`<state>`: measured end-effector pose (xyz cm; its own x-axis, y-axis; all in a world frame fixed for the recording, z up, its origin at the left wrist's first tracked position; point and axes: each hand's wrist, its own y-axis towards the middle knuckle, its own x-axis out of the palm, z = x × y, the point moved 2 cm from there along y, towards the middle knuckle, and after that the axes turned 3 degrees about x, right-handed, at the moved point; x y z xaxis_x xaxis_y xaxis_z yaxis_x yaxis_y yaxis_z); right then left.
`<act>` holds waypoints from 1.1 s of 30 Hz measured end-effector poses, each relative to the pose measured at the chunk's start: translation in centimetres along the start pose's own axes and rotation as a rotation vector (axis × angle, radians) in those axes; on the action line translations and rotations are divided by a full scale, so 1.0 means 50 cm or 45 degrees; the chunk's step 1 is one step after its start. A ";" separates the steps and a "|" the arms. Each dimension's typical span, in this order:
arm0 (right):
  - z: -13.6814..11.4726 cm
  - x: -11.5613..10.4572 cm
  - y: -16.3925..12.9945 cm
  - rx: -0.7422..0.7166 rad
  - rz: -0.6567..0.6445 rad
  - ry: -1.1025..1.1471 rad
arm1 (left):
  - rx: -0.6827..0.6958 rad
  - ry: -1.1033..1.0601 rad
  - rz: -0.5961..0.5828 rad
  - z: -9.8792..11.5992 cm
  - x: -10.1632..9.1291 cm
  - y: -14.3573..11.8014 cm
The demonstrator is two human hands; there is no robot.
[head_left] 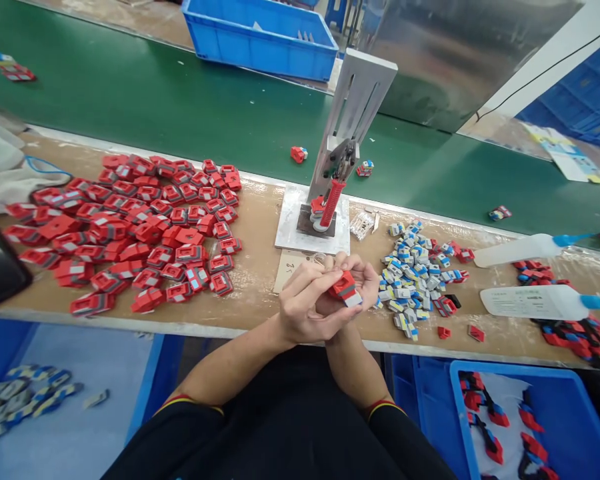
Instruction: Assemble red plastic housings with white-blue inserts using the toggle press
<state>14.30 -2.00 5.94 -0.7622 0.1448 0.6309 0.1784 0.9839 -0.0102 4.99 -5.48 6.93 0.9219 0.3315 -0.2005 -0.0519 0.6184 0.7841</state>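
Observation:
In front of my chest, a red plastic toy part (344, 287) with a grey stripe and a white end sits between my two hands. My left hand (305, 303) grips it from the left, thumb below and fingers over the top. Curled around its far and right side, my right hand (367, 283) supports it; some of those fingers are hidden behind the part. Just beyond the hands stands a metal press fixture (353, 100) with a red-handled toggle clamp (333, 203). Another red piece (318, 205) rests in its base.
Many similar red parts (145, 227) cover the bench at left. Small white, blue and yellow pieces (413, 273) lie at right, beside two squeeze bottles (530, 302). A green conveyor belt (145, 93) runs behind, with a blue crate (260, 43) beyond. Blue bins (520, 368) stand below the bench.

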 end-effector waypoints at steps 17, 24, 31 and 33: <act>-0.076 -0.073 0.201 -0.055 -0.946 -1.188 | -0.168 -0.160 -0.886 -0.258 -0.057 0.177; -0.153 -0.026 0.178 -0.098 -1.135 -0.816 | -0.121 -0.030 -1.130 -0.284 -0.009 0.211; -0.337 0.212 0.217 -0.279 -0.724 -0.804 | -0.159 -0.012 -1.128 -0.283 -0.019 0.213; -0.361 0.247 0.240 -0.304 -0.751 -0.779 | -0.123 0.054 -1.165 -0.281 -0.021 0.216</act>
<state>18.26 9.71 27.61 -0.9585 -0.2815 -0.0440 -0.2758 0.8779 0.3914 -1.93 10.86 7.33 0.6047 -0.2914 -0.7413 0.6571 0.7085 0.2575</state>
